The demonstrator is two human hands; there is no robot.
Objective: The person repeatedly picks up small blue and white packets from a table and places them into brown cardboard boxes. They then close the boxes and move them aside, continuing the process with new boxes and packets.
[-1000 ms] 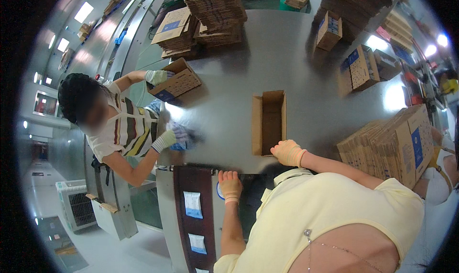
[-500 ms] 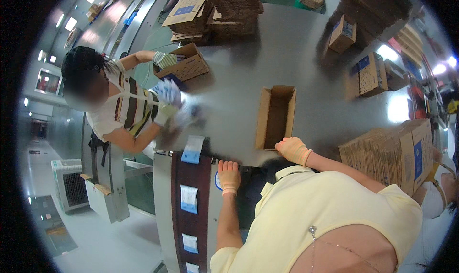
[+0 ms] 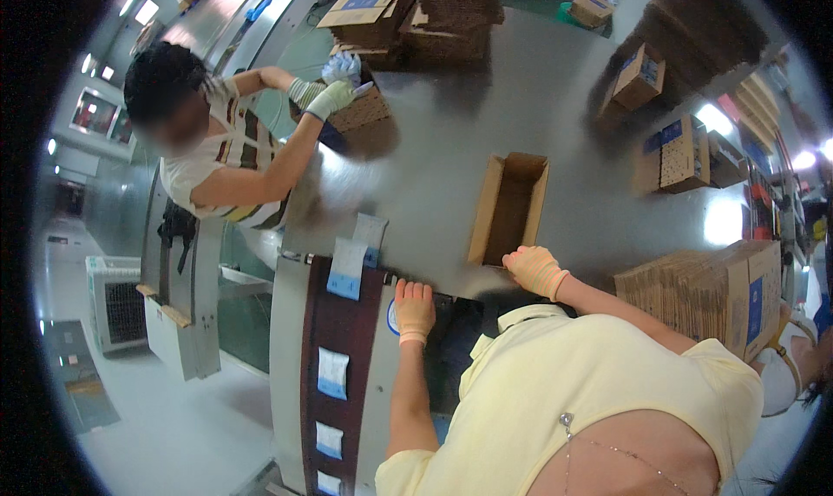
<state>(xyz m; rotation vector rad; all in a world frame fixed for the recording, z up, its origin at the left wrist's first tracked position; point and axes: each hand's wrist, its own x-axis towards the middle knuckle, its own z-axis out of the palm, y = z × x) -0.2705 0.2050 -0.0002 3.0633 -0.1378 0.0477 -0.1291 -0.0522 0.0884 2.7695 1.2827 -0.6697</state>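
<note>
An upright, open-topped cardboard box (image 3: 482, 214) with nothing visible inside stands on the metal table in front of me. My right hand (image 3: 535, 270), in a striped knit glove, is closed on the box's near rim. My left hand (image 3: 415, 309), gloved with fingertips showing, lies with its fingers flat along the side edge of the conveyor (image 3: 375, 309) and holds nothing. White-and-blue packets ride on the dark belt; the front packet (image 3: 347, 269) reaches the belt's end, against another packet (image 3: 371, 233) on the table.
Across the table at left, a co-worker (image 3: 226, 153) holds packets over another carton (image 3: 369, 112). Flattened cartons (image 3: 373, 6) are stacked at the far side, and more flat cartons (image 3: 694, 292) stand to my right. Filled-looking boxes (image 3: 684, 153) sit at the far right.
The co-worker's hands have moved from the belt's end to the carton, carrying packets. Belt packets have advanced, one onto the table. My hands keep their places at the box and conveyor edge.
</note>
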